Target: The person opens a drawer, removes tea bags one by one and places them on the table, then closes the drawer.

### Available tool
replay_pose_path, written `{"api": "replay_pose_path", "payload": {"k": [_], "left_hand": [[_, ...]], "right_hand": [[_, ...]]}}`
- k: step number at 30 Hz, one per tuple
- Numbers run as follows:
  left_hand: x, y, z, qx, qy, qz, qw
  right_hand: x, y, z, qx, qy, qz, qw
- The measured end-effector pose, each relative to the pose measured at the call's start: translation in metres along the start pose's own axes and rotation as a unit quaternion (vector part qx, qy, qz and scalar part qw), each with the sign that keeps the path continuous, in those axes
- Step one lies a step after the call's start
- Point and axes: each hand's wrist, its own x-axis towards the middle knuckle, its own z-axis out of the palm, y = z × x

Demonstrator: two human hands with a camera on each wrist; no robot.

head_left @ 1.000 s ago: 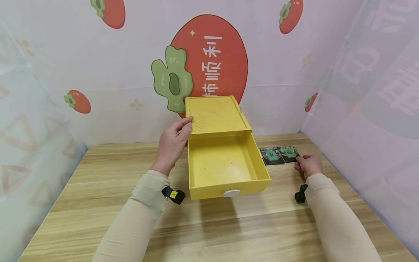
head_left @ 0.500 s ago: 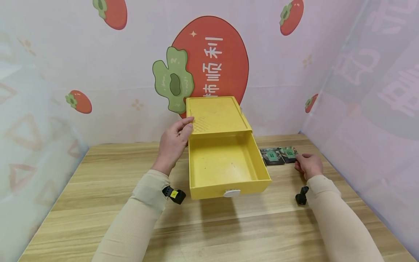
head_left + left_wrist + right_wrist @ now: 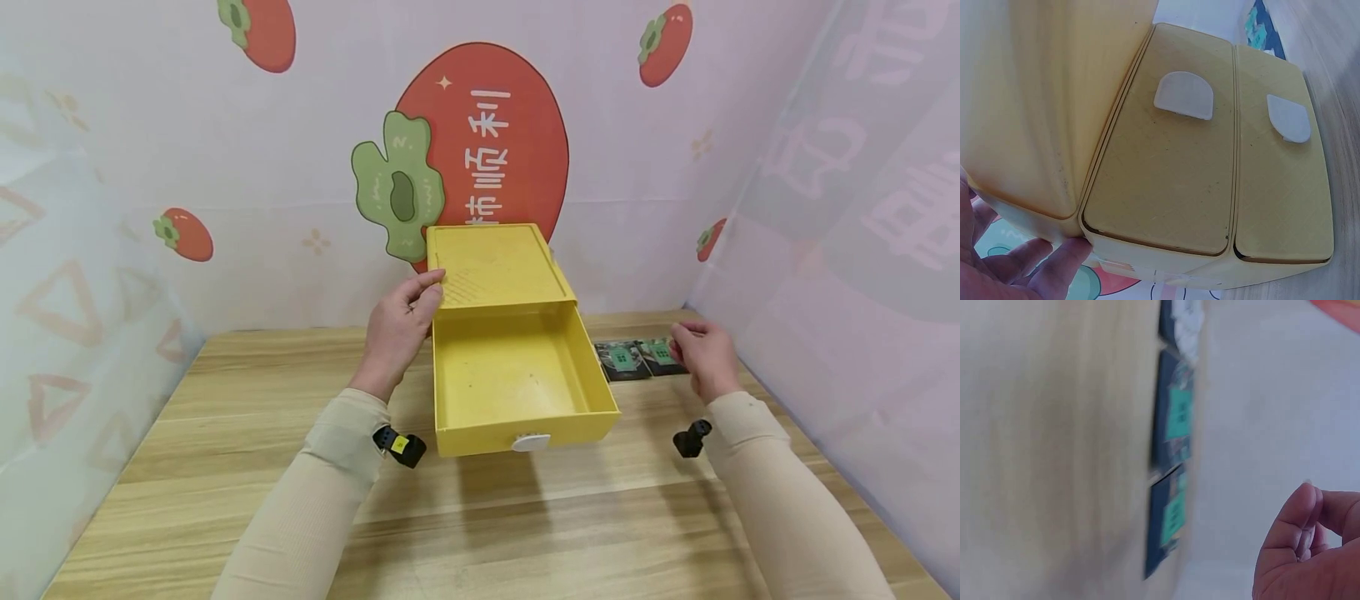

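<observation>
A yellow drawer cabinet (image 3: pixel 498 262) stands at the middle back with its top drawer (image 3: pixel 517 367) pulled out, nothing inside it. My left hand (image 3: pixel 401 333) grips the cabinet's upper left edge between thumb and fingers. In the left wrist view two closed drawers (image 3: pixel 1166 169) with white handles sit below the pulled-out one. Right of the cabinet lie two flat dark squares with green labels, the nearer one (image 3: pixel 622 360) beside the farther one (image 3: pixel 658 354). Raised over the farther square is my right hand (image 3: pixel 708 358). Its thumb meets a finger in the right wrist view, nothing visible between them.
The wood-grain table (image 3: pixel 300 517) runs to a printed cloth backdrop (image 3: pixel 285 167) at the back and sides. A third dark thing with a white patch (image 3: pixel 1182 328) lies in line with the squares. Black wrist cameras hang below both sleeves.
My right hand has let go of the farther dark square and risen up off it. The squares stay side by side. My left hand keeps its grip on the cabinet.
</observation>
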Motion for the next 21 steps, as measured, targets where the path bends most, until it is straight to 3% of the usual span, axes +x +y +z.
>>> {"api": "replay_pose_path", "payload": {"k": [6,12,21], "left_hand": [[0.0,0.0,0.0,0.001,-0.001,-0.003,1.0],[0.0,0.0,0.0,0.008,0.002,-0.002,1.0],[0.0,0.0,0.001,0.003,0.004,-0.004,1.0]], "right_hand": [[-0.017,-0.031,0.009,0.005,-0.011,-0.041,0.9991],[-0.047,-0.063,0.021,0.013,-0.034,-0.093,0.995],[-0.094,-0.1,0.037,0.009,-0.063,-0.194,0.9788]]}}
